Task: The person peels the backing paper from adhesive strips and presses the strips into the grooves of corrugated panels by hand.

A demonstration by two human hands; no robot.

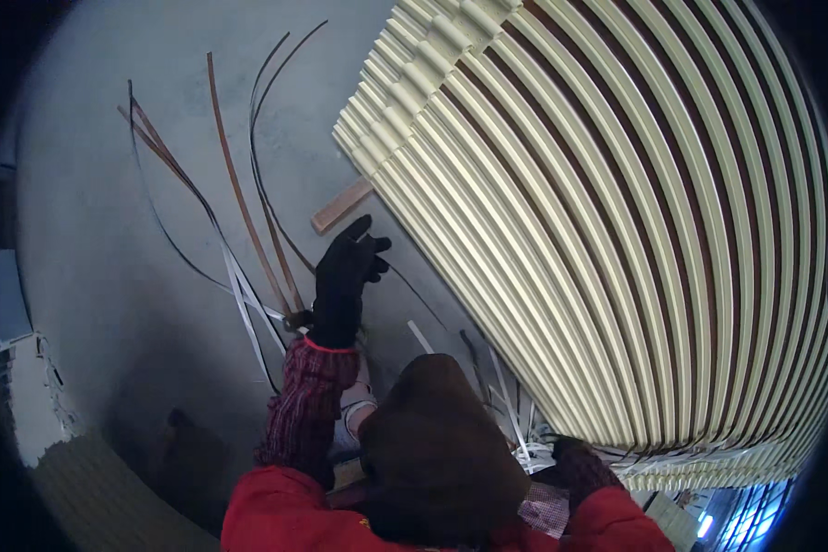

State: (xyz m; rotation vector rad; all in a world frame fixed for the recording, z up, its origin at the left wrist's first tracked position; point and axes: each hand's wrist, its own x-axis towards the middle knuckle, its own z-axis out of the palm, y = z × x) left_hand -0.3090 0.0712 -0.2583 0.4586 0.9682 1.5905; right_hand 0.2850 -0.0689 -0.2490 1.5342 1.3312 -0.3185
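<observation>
My left hand [345, 281], in a black glove, reaches over the grey floor. Its fingers are bent and apart, and nothing shows between them. Just beyond the fingertips, a wooden block [342, 204] sticks out from under a big stack of cream ridged panels [543, 239]. Long thin straps [235, 175], brown, black and white, fan out past my left wrist. At the stack's near end is my right hand [575, 463], also in a black glove, beside white and dark straps [690, 453] that run across the panels. Shadow hides its fingers.
Between my arms rises a dark brown cloth-covered form [442, 442], covering part of the floor. A shoe [357, 405] shows to its left. More loose white strap ends [515, 405] lie along the stack's edge. A pale torn-edged sheet [37, 400] is at the far left.
</observation>
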